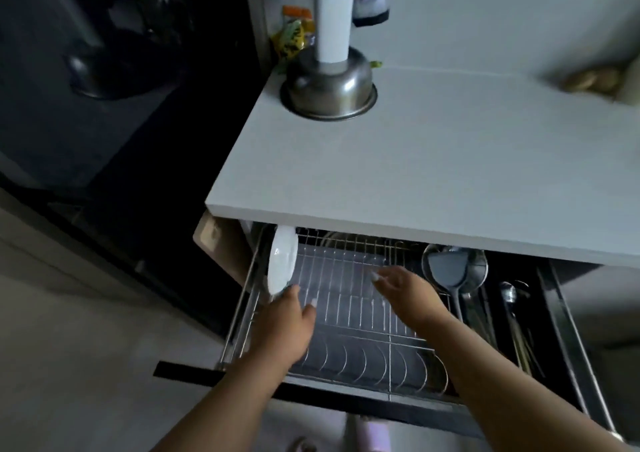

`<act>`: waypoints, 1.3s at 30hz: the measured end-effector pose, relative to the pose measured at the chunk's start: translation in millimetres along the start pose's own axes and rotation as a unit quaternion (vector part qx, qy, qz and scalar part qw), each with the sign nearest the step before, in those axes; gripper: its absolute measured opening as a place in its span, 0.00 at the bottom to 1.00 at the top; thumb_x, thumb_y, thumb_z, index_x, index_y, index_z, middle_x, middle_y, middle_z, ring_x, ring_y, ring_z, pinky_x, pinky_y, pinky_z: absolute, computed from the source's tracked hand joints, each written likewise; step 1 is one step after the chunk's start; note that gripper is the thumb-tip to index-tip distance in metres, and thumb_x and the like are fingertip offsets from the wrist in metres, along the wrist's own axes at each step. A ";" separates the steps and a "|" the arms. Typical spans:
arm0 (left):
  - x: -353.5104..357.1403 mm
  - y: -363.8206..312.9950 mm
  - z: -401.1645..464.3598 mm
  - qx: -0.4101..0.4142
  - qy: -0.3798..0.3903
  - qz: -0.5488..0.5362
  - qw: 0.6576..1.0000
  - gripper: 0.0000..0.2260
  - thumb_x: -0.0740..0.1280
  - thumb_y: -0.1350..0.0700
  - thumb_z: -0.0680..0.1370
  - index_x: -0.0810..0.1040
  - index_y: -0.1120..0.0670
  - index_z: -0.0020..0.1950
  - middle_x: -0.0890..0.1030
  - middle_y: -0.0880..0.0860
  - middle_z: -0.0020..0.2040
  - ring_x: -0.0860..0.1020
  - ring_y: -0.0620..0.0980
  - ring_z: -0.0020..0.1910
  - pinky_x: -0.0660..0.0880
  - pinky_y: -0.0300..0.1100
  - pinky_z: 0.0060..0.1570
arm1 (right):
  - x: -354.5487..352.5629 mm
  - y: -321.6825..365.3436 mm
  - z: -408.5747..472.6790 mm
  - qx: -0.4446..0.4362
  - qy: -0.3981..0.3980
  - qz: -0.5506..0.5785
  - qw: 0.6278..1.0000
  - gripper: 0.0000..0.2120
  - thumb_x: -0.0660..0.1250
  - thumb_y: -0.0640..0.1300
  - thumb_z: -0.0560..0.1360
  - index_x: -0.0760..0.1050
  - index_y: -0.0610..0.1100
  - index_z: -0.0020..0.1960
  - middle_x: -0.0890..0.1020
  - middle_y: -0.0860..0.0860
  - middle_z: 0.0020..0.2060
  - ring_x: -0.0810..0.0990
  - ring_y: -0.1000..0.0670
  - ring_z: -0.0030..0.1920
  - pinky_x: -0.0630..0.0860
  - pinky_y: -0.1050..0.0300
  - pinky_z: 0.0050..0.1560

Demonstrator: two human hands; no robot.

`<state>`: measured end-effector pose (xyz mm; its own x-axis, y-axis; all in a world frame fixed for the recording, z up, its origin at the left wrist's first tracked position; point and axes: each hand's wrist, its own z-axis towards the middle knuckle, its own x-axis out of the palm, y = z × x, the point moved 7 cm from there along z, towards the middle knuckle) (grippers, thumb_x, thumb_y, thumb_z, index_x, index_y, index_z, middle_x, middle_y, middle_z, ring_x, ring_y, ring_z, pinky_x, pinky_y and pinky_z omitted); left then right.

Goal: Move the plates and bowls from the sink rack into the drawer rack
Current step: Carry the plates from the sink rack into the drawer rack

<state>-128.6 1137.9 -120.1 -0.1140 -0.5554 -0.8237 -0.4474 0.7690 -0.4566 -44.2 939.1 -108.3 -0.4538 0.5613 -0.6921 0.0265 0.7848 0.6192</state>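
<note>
Standing on edge at the far-left end of the drawer rack (349, 316): a white plate (282, 261), its upper rim tucked under the front edge of the table (433, 160). Touching the plate's lower rim from the near side: the left hand (289, 327), fingers reaching up to it, thumb spread off to the right; whether pinching the rim or merely resting against it, impossible to tell. Hovering to the right of the plate, well apart from it, above the rack's middle wires: the right hand (398, 287), fingers straight and loosely extended, gripping nothing. Hands apart from each other, with bare rack wires between them. Lying in the compartment just right of the rack, beside the right forearm: a steel ladle (453, 269), with more cutlery (509, 297) further right. Sitting upside down near the table's far-left corner: a steel bowl (329, 86), with a white cylinder (333, 23) standing on top.
</note>
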 end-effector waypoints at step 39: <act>395.4 -721.1 -255.1 0.527 0.201 0.102 0.819 0.26 0.57 0.44 0.81 0.56 0.52 0.77 0.59 0.51 0.77 0.58 0.49 0.75 0.59 0.44 0.73 | -457.2 -577.6 -436.2 0.307 -0.546 0.218 0.749 0.05 0.63 0.47 0.79 0.77 0.53 0.51 0.82 0.53 0.44 0.82 0.52 0.42 0.73 0.61 0.33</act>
<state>-77.3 283.1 -30.7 -0.4691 -0.2782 -0.8382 0.6081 0.5865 -0.5350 -240.5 114.5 12.3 0.7065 0.4173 -0.5716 0.5162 0.2486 0.8196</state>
